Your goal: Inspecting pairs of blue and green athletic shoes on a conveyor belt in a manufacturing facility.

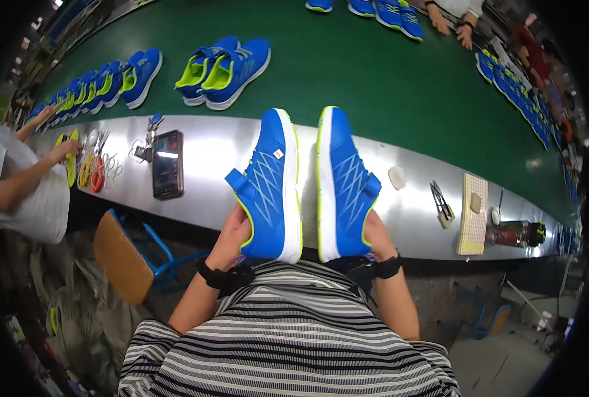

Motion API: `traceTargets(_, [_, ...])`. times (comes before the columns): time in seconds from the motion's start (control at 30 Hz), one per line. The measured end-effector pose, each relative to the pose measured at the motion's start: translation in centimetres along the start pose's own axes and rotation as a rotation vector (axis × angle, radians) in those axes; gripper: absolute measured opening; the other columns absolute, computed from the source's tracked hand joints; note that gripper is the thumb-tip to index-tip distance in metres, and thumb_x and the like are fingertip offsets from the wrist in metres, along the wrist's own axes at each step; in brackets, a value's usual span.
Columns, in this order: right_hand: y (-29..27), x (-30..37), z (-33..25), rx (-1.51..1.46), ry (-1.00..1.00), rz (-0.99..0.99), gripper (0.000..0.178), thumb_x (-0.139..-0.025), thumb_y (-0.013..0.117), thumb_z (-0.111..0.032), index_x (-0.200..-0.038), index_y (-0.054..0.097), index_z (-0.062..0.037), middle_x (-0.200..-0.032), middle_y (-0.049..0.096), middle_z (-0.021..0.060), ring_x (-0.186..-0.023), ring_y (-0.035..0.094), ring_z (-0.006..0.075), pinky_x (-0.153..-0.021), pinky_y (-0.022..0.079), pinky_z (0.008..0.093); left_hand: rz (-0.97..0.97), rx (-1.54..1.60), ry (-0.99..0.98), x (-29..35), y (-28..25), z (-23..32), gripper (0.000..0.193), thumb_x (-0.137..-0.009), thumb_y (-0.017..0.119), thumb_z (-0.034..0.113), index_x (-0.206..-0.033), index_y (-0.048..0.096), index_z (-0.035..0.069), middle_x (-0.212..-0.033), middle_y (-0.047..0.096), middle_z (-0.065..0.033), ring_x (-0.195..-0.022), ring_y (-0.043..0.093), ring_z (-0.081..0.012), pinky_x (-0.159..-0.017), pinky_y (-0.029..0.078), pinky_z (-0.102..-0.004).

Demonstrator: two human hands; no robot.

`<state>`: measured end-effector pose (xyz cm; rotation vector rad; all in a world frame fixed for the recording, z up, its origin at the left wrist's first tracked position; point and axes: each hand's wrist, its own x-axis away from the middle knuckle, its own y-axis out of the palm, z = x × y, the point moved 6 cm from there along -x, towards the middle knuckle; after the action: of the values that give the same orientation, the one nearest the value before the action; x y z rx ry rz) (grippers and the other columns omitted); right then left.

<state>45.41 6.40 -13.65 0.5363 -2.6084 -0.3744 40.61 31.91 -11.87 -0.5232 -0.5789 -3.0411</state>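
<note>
Two blue sneakers with white soles and lime-green trim are held up side by side in front of me, toes pointing away. My left hand (231, 233) grips the left sneaker (263, 192) at its heel end, fingers partly hidden inside the opening. A small sticker sits on that shoe's side. My right hand (378, 235) holds the right sneaker (344, 188) the same way. Their soles face each other with a narrow gap between. Each shoe has a strap standing out from its outer side. Black bands circle both my wrists.
A metal ledge (208, 145) borders the green belt (294, 73). On it lie a phone (167, 164), keys, scissors (96, 173), black snips (442, 205), a notepad (473, 215) and a bottle (519, 233). A sneaker pair (238, 73) stands ahead; co-workers are left and far right. A stool (124, 258) stands left.
</note>
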Motion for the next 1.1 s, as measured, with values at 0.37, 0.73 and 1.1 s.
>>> traceTargets(0.37, [-0.6,0.7,0.0,-0.186,0.072,0.113,0.045,-0.091,0.055,-0.001,-0.135,0.044,0.0002,-0.125,0.058,0.0087,-0.108,0.059,0.0167,-0.092,0.049,0.0300,-0.096,-0.032,-0.196,-2.2,4.1,-0.6,0.042,-0.098,0.048,0.009,-0.138,0.039,0.003,-0.128,0.054,-0.0076,-0.112,0.056,-0.0154,-0.095,0.047,-0.0307])
traceTargets(0.73, [-0.1,1.3,-0.9,-0.223,-0.148,0.090,0.042,-0.088,0.056,0.002,-0.129,0.051,0.0006,-0.120,0.061,0.0084,-0.104,0.060,0.0169,-0.091,0.049,0.0307,-0.161,0.035,-0.075,-2.8,3.7,0.4,0.044,-0.094,0.053,0.007,-0.137,0.042,0.001,-0.127,0.056,-0.0081,-0.112,0.056,-0.0156,-0.096,0.046,-0.0311])
traceTargets(1.1, [-0.4,2.6,-1.1,0.014,-0.249,0.135,0.040,-0.089,0.059,0.000,-0.128,0.053,-0.0010,-0.123,0.059,0.0076,-0.110,0.056,0.0183,-0.096,0.045,0.0333,-0.254,0.046,0.030,-1.9,2.5,1.9,0.040,-0.093,0.057,0.003,-0.132,0.048,0.001,-0.122,0.059,-0.0064,-0.108,0.057,-0.0154,-0.092,0.048,-0.0311])
